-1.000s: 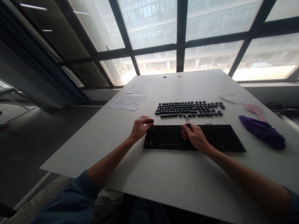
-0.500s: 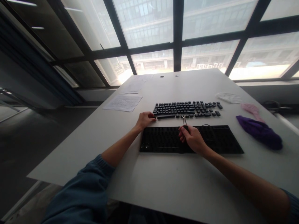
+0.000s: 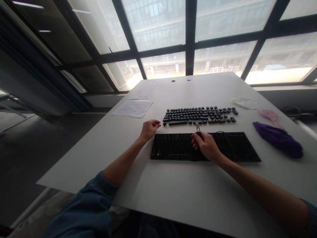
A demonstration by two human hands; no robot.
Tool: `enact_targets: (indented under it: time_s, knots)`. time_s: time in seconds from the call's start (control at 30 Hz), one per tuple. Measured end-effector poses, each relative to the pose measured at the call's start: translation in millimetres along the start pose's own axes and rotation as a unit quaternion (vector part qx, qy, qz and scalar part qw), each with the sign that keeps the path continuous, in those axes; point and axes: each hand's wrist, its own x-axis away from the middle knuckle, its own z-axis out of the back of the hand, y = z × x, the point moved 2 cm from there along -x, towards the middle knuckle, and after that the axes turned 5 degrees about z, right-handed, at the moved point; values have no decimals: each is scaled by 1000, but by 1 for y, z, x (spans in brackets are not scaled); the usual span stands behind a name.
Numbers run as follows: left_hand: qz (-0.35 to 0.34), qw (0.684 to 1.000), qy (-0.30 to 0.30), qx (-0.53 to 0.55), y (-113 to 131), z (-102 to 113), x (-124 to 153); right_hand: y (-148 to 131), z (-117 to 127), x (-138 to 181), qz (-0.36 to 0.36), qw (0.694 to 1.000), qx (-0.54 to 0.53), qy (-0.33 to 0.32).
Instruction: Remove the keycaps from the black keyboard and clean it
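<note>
My left hand [image 3: 149,129] hovers just left of a loose black keycap [image 3: 164,124] on the white table. Its thumb and fingertips are slightly apart, with nothing visible between them. My right hand [image 3: 206,145] grips the dark handle of a keycap puller [image 3: 197,127], whose two metal prongs point away from me toward the bottom row of loose keys. Beneath that hand lies a black keyboard base [image 3: 178,145], its keycaps off as far as I can see. Beyond it, rows of removed keycaps [image 3: 187,114] are laid out in keyboard order, with a long spacebar [image 3: 178,123] in front.
Printed papers [image 3: 132,109] lie at the table's left side. To the right are a purple cloth item [image 3: 277,138], a pink item [image 3: 268,115] and a crumpled clear plastic bag [image 3: 245,103]. Large windows stand beyond the far table edge.
My left hand has let go of the keycap at the row's left end and drawn back a little to the left. The right hand still holds the puller in nearly the same place.
</note>
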Motion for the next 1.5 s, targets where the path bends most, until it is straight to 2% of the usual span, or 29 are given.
enact_targets:
  time_s: [0.2,0.4,0.73,0.93,1.07,1.23,1.5]
  knots:
    - [-42,999,-18,-10,6,-17,-15,2,1,0,6,1000,0,1]
    - [-108,993,-39,19,1,-26,-22,0,0,1,3,1000,1,1]
    - [-87,996,-16,29,0,-19,-23,0,1,0,4,1000,4,-3]
    - [-52,997,-47,20,-2,-21,-23,-1,1,0,5,1000,1,2]
    - [-46,998,-39,28,-1,-21,-23,-2,1,0,3,1000,0,1]
    - [-67,997,-28,-2,6,-19,-22,-2,0,0,5,1000,2,0]
    - [-122,990,-67,-32,7,-21,-24,-2,0,0,9,1000,2,-2]
